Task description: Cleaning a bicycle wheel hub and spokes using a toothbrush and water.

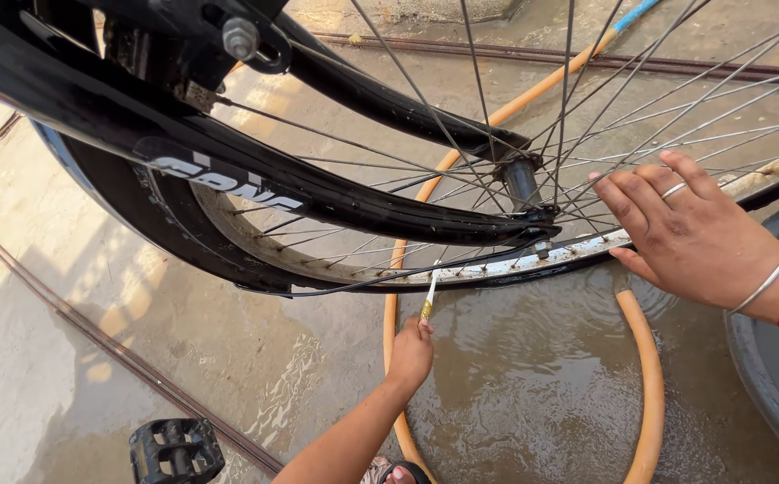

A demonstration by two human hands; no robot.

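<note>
bike wheel: shiny rim, muddy, thin spokes | left hand: 6 o'clock, fingers pinching small brush | right hand: 3 o'clock, fingers together, flat on rim

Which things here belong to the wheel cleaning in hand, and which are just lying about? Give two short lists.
In use: left hand holding a small brush; right hand resting on the spokes; wheel rim.

Lying about: orange hose; black pedal; dark tub.

Small white-handled brush, tip up against muddy silver rim of spoked black bicycle wheel, wheel upright.
</note>
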